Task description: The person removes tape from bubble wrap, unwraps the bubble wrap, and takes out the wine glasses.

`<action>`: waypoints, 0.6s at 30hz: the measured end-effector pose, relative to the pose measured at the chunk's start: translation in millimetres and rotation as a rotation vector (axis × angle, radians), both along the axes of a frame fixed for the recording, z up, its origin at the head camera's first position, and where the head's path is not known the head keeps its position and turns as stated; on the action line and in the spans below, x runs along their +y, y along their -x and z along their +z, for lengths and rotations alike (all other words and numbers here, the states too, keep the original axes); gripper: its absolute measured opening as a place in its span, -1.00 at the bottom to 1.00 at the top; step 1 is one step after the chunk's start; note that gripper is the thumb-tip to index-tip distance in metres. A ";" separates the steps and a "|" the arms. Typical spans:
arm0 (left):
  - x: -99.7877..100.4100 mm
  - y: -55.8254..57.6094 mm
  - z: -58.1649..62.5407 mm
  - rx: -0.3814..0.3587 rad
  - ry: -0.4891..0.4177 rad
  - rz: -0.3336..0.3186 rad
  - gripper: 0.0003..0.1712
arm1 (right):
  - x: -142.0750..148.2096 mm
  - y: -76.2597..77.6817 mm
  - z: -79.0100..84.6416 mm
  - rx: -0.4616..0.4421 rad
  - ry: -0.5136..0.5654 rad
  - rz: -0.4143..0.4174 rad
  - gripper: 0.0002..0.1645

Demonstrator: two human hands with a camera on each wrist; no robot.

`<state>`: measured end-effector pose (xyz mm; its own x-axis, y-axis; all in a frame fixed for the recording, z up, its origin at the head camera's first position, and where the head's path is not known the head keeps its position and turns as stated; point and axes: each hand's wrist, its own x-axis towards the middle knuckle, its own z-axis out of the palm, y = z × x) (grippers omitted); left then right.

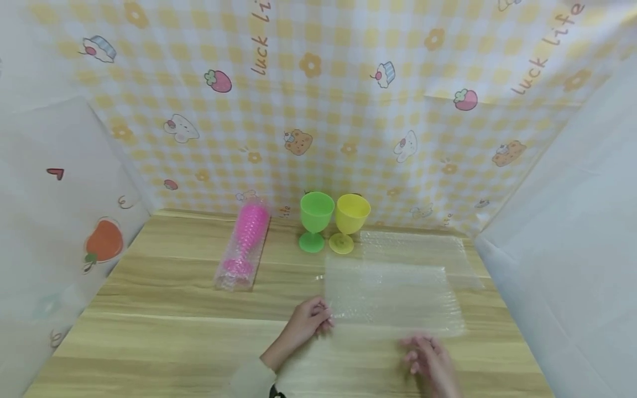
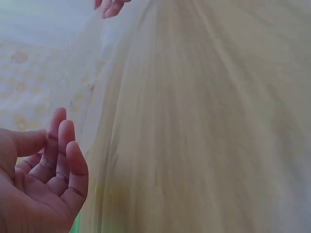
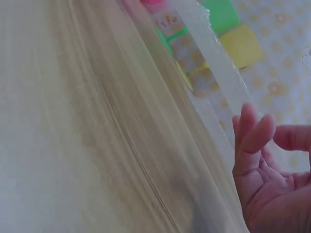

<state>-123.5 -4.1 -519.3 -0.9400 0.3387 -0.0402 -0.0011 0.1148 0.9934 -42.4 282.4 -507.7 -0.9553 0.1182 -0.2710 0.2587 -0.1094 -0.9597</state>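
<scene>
Right hand [image 1: 433,360] and left hand [image 1: 308,319], fingers curled, pinch the bubble-wrap sheet [image 1: 393,294] along its near edge.

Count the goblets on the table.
3: a green goblet and, just right of it, a yellow goblet, both upright near the back; a pink goblet lies wrapped in bubble wrap to their left.

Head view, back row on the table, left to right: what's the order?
Wrapped pink cup → green cup → yellow cup → far bubble-wrap sheet.
</scene>
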 end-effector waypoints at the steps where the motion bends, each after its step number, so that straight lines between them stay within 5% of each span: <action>1: 6.0 2.6 -0.9 0.008 -0.002 0.002 -0.85 | 1.3 1.8 -1.3 0.007 0.037 -0.020 -0.85; 7: 39.1 16.4 -1.1 -0.017 -0.003 0.029 -0.92 | 14.8 19.9 0.3 -0.012 0.153 -0.116 -0.89; 12: 63.1 25.4 -1.1 -0.074 -0.021 0.056 -0.74 | 29.5 36.1 4.6 -0.016 0.230 -0.174 -0.87; 18: 86.6 36.4 -12.8 0.016 0.092 0.091 -0.60 | 44.4 50.2 5.0 -0.067 0.181 -0.271 -0.76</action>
